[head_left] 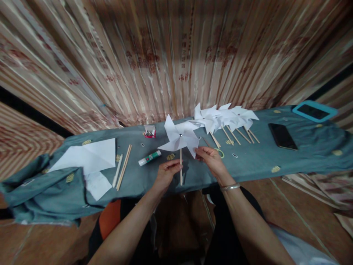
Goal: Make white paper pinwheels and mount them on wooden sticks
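A white paper pinwheel (pixel 176 141) with a silver pin at its centre stands upright on a wooden stick (pixel 181 176) in front of me. My left hand (pixel 167 173) is closed round that stick, a little below the blades. At the pinwheel's lower right blade, my right hand (pixel 208 156) pinches the paper tip between thumb and fingers. A glue stick (pixel 149 158) lies left of the pinwheel, and behind it sits a small red box (pixel 150 131) of pins. Several finished-looking pinwheels (pixel 224 117) overlap at the back right, their sticks pointing toward me.
White paper sheets (pixel 96 154), a white pen-like stick (pixel 117 170) and wooden sticks (pixel 124 167) lie at left on the green cloth (pixel 256 162). Near my right hand is a roll of tape (pixel 221 153). Farther right are a phone (pixel 282 136) and a blue-framed tablet (pixel 314 111). A curtain hangs behind.
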Motion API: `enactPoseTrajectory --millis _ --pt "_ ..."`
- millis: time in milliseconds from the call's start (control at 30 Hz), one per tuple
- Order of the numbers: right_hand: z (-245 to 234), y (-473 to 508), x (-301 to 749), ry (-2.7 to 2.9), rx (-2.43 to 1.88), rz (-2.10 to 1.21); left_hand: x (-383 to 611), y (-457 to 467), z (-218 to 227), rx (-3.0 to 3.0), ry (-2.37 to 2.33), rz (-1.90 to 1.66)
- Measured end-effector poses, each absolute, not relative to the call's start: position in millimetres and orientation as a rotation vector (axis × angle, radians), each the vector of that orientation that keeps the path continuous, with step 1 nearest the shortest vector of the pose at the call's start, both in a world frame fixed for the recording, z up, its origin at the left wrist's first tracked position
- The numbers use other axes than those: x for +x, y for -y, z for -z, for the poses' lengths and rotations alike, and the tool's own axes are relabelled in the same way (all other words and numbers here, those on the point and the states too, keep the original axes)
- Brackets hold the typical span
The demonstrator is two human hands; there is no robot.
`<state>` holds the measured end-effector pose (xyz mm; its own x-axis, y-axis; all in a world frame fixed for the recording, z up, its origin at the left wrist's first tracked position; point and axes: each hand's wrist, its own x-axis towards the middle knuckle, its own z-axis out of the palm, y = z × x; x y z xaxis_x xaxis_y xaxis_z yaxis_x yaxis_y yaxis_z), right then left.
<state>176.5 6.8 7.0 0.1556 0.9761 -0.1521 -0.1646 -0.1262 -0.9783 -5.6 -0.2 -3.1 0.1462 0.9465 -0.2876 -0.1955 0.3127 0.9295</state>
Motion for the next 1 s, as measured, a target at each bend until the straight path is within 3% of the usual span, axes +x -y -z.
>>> enactPoseTrajectory --millis 1000 --pt "-10.6 0.3 158.0 0.926 -1.155 -1.507 -5.1 1.6 2.6 0.878 -1.063 -1.016"
